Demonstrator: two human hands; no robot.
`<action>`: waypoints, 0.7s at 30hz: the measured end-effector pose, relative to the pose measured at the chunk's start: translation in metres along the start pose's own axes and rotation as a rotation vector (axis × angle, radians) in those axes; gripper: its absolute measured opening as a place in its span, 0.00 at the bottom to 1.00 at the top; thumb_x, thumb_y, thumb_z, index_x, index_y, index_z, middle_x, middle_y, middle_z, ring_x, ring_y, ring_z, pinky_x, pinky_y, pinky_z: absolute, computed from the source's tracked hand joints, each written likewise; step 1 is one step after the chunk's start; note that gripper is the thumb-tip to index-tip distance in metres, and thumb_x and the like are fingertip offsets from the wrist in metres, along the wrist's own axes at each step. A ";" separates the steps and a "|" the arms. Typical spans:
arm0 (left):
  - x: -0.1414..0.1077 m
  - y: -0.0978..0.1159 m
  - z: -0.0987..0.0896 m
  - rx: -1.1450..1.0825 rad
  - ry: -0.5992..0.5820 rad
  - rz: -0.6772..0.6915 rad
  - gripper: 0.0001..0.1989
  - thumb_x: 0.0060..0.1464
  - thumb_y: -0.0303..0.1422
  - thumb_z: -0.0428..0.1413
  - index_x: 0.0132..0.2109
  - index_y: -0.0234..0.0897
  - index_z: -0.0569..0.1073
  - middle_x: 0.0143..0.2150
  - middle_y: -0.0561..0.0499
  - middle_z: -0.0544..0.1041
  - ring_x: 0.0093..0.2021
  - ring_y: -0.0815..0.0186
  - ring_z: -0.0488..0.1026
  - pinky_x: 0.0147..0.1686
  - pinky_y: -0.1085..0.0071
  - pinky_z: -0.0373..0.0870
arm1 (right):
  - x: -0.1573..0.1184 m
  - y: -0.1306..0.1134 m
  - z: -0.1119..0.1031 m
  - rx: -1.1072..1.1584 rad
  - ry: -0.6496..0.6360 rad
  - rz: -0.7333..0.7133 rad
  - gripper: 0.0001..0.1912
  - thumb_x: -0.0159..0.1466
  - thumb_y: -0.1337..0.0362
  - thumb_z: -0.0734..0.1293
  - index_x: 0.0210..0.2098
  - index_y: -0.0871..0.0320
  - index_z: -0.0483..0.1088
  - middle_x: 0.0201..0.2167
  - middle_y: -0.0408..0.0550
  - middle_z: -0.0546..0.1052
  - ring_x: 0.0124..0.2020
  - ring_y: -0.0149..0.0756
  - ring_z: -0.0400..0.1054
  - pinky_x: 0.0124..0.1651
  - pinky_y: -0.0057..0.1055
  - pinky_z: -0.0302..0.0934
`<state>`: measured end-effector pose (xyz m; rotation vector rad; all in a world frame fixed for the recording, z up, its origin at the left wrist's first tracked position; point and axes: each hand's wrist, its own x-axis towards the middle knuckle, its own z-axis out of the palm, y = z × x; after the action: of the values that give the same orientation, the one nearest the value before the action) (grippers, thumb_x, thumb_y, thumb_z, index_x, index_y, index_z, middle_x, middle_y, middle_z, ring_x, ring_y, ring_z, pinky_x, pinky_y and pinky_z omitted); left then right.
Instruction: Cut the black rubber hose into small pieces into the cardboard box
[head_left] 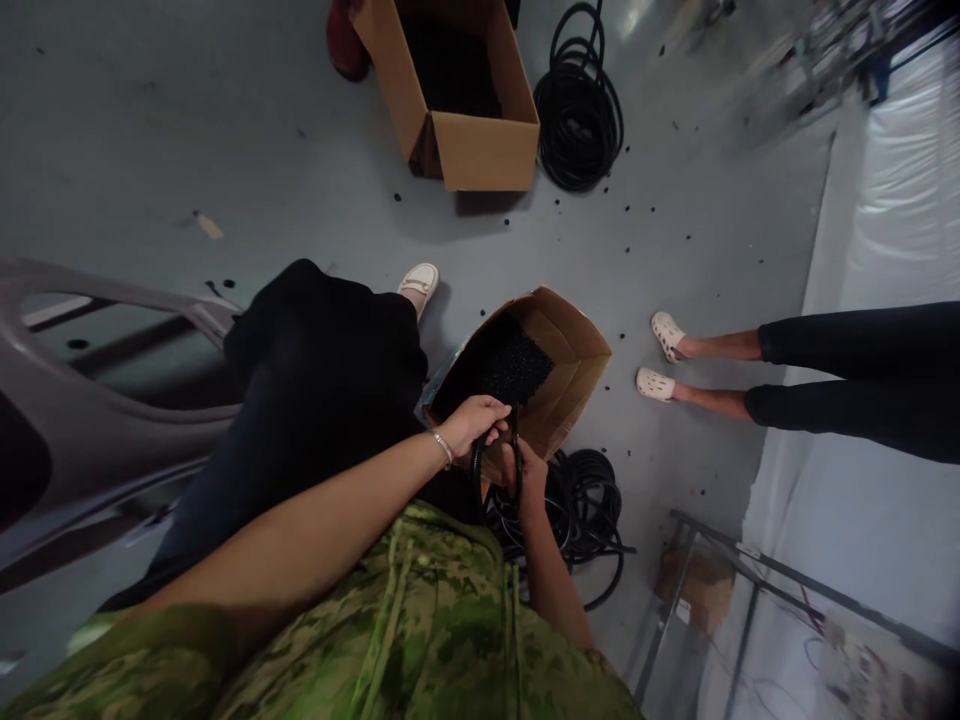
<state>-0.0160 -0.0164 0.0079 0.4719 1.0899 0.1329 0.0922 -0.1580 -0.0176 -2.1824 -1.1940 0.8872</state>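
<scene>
My left hand (pixel 474 424), with a bracelet at the wrist, is closed in a pinch at the upper part of a looped black hose (pixel 477 478). Just below and to its right, my right hand (pixel 529 474) is closed around the same hose; its fingers are partly hidden. Both hands are over the near edge of an open cardboard box (pixel 581 365). Inside that box lies a heap of small black pieces (pixel 517 365). A tangled coil of black hose (pixel 594 500) rests on the floor beside my right forearm.
Ahead stands a second open cardboard box (pixel 487 150) with dark contents, beside another hose coil (pixel 579 125). A person in pale clogs (pixel 666 337) stands at the right. A grey plastic chair (pixel 97 400) is at the left. Small black bits dot the floor; a metal frame (pixel 720 540) is at lower right.
</scene>
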 end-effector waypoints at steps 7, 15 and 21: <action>-0.005 -0.002 -0.002 0.028 0.074 0.098 0.09 0.55 0.33 0.57 0.30 0.33 0.68 0.17 0.60 0.62 0.12 0.80 0.52 0.14 0.79 0.44 | 0.001 0.001 -0.002 -0.003 0.021 -0.022 0.20 0.63 0.52 0.62 0.47 0.57 0.76 0.35 0.46 0.80 0.34 0.39 0.73 0.40 0.32 0.67; -0.006 0.003 -0.002 0.113 0.056 0.102 0.07 0.55 0.29 0.57 0.29 0.33 0.70 0.15 0.60 0.60 0.12 0.79 0.51 0.14 0.78 0.44 | 0.015 -0.001 -0.005 0.049 -0.036 0.010 0.19 0.63 0.52 0.63 0.46 0.56 0.76 0.29 0.46 0.79 0.32 0.40 0.73 0.34 0.32 0.67; -0.001 0.002 -0.002 0.124 0.083 0.072 0.09 0.55 0.29 0.58 0.27 0.33 0.68 0.15 0.60 0.60 0.12 0.79 0.52 0.14 0.78 0.44 | 0.009 0.001 0.001 0.029 -0.011 0.000 0.19 0.64 0.53 0.61 0.44 0.58 0.76 0.32 0.47 0.80 0.33 0.40 0.73 0.37 0.32 0.67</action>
<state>-0.0182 -0.0141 0.0092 0.6219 1.1674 0.1495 0.0954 -0.1509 -0.0213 -2.1572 -1.1790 0.9123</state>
